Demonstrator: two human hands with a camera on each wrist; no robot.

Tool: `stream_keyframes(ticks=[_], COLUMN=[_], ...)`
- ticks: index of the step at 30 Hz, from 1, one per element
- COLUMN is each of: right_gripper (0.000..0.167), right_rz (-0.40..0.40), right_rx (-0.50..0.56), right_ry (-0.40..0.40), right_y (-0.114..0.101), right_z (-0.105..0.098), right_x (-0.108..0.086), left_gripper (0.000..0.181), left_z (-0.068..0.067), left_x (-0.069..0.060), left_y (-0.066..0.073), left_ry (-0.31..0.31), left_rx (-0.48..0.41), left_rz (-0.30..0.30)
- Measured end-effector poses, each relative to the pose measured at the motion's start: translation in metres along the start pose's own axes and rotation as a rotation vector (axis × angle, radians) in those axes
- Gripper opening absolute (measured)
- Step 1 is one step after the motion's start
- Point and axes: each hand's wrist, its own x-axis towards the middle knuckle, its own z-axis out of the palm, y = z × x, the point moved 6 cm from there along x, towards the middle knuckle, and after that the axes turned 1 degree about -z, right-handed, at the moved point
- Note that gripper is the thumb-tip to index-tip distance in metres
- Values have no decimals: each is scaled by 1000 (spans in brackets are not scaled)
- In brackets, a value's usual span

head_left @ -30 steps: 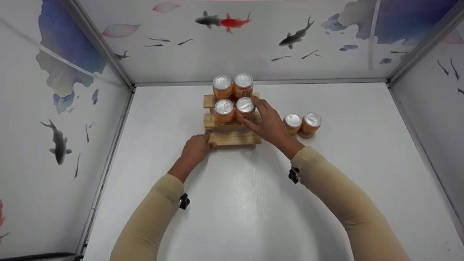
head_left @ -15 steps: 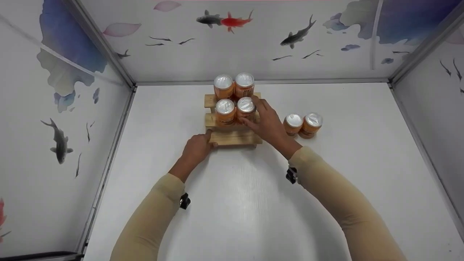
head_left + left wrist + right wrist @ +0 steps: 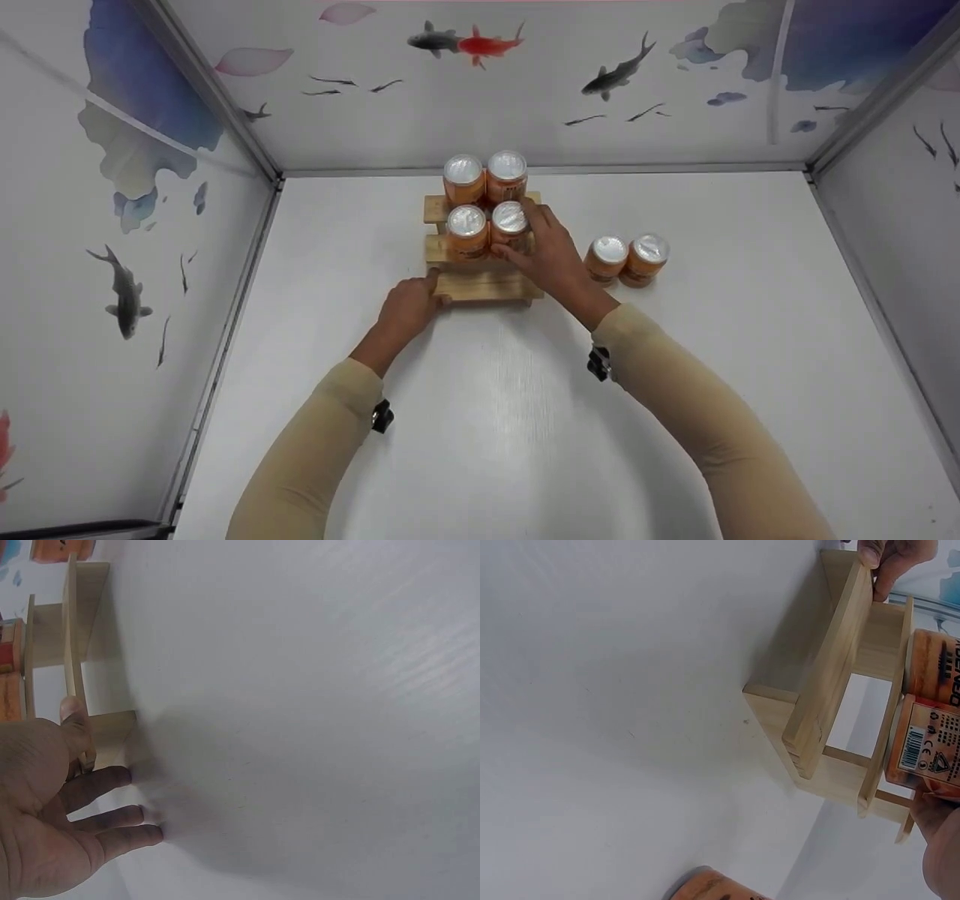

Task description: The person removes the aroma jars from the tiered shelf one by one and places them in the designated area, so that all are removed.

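Observation:
A stepped wooden rack (image 3: 487,285) stands near the table's back edge in the head view. My left hand (image 3: 407,306) pinches the left end of its lowest step, thumb on top; the left wrist view shows the other fingers spread below the board (image 3: 73,652). On the middle step, my right hand (image 3: 556,259) grips an orange-labelled jar (image 3: 510,219) with a silvery lid, thumb in front and fingers at its right side. A matching jar (image 3: 466,229) stands at its left. The right wrist view shows the held jar's barcode label (image 3: 930,739), its base on the step.
Two more such jars stand on the top step, a left one (image 3: 463,180) and a right one (image 3: 508,176). Another pair, one jar (image 3: 607,259) beside a second jar (image 3: 645,259), stands on the white table (image 3: 480,420) right of the rack. Printed walls enclose the table.
My right wrist and forearm have shifted slightly left, while the hand stays at the same jar. The rack, the jars and my left hand show no clear movement.

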Motion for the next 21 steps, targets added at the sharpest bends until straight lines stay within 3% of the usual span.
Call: stream_keyframes(ticks=[16, 21], right_gripper=[84, 81], right_rz=[-49, -64], right_rx=[-8, -4], right_ry=[64, 87], right_y=[-1, 1], right_z=[-1, -4], right_x=[2, 0], left_gripper=[71, 69], left_z=[-1, 8], left_x=[-2, 10], left_y=[3, -7], left_ry=[5, 17], left_rx=[23, 44], left_rz=[9, 21])
